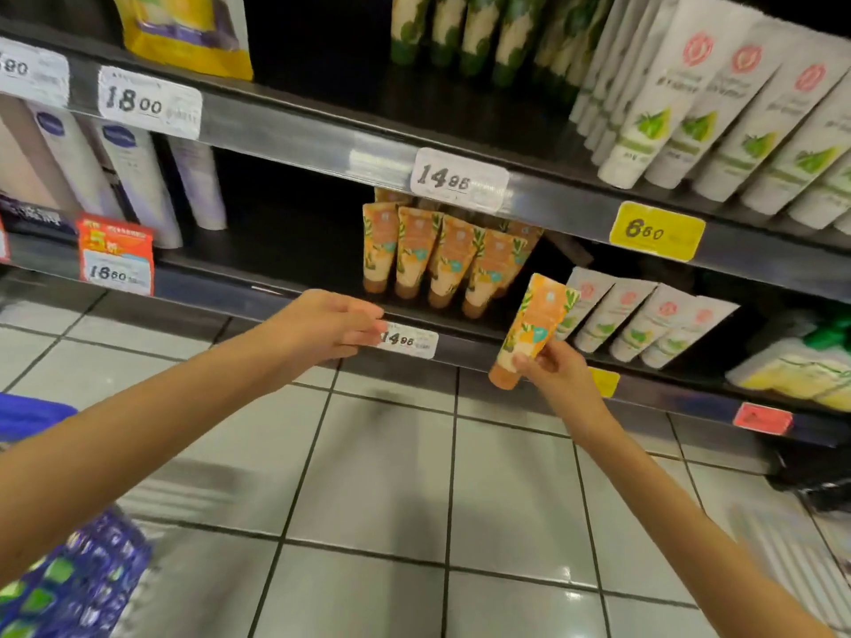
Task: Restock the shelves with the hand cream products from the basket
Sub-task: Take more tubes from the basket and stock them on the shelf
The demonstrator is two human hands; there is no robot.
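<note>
Right hand (pixel 550 370) pinches the orange tube (pixel 536 324) near its cap, long axis upright and tilted right, just below and right of the matching row (pixel 437 264) on the shelf (pixel 285 260) (left hand (pixel 331 326) relaxed, empty, at the shelf lip).

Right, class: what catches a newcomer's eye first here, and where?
The orange tube held in the right hand stands out, just right of the row of matching tubes on the shelf. The left hand reaches, holding nothing, toward the white price tag on that shelf's edge; a yellow price tag sits higher right.
</note>
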